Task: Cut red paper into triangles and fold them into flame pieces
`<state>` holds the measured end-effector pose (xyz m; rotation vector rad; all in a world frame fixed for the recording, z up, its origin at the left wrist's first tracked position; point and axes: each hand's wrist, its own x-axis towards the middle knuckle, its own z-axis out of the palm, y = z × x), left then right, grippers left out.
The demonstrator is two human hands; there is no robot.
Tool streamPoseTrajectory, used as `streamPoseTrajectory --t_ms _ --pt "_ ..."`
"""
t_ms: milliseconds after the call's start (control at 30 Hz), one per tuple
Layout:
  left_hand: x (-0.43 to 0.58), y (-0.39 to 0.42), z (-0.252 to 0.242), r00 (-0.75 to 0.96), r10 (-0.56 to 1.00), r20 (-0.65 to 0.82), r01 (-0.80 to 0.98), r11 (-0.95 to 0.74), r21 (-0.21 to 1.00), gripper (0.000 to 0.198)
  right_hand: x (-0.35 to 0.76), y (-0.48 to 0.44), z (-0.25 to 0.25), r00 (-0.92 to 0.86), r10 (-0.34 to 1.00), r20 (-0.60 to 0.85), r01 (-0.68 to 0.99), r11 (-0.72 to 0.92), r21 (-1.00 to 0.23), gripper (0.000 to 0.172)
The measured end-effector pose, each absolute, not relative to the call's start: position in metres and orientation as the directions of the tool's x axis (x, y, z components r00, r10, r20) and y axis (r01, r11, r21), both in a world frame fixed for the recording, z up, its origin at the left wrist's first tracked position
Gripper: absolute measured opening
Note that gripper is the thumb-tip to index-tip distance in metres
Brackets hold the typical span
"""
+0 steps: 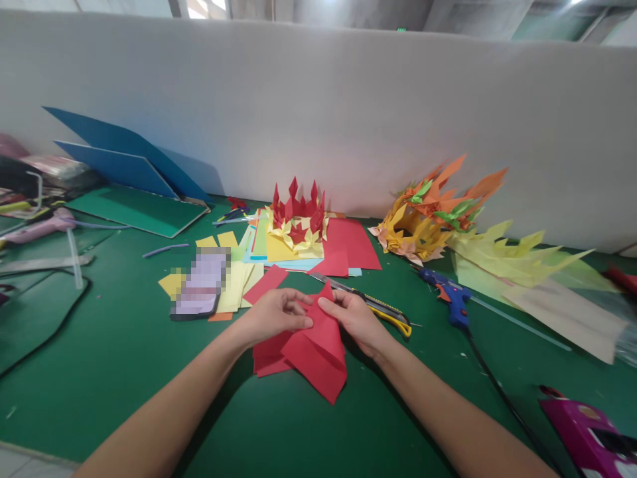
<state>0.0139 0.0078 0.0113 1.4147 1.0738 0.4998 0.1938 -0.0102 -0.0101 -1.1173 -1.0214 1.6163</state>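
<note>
Head view, facing forward and down, close

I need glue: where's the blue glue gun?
In the head view, the blue glue gun lies right of centre, just nearer than the orange crown, right of the right hand.

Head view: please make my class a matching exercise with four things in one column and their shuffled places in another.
Things
1. folded red paper
2. phone
3. red-and-yellow crown
4. blue glue gun

Places
A. right of the cutter
B. on coloured sheets
C. in left hand and right hand
D. over yellow paper pieces

Pairs: 1-C, 2-D, 3-B, 4-A
</note>
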Motion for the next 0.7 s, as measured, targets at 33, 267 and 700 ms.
streamPoseTrajectory --t_ms 33,267,700 --pt "0.014 0.008 0.011 0.481 0.827 -0.291 0.3 0.157 0.941 0.037 0.194 -0.01 -0.01 -0.188 0.957 -0.223 -0.21 -0.261 -0.942 0.038" --pt "0.017 0.005 0.013 0.53 0.834 -0.155 0.177 0.07 0.982 0.025 0.192 -0.01 -0.01 -0.172 0.958 -0.227 -0.247 -0.266 -0.932 0.037" --pt "0.015 0.001 0.022 0.622 0.755 -0.209 0.442 -0.118 0.889 0.031 0.192 -0.009 -0.007 -0.125 0.967 -0.22 -0.3 -0.249 -0.921 0.036"
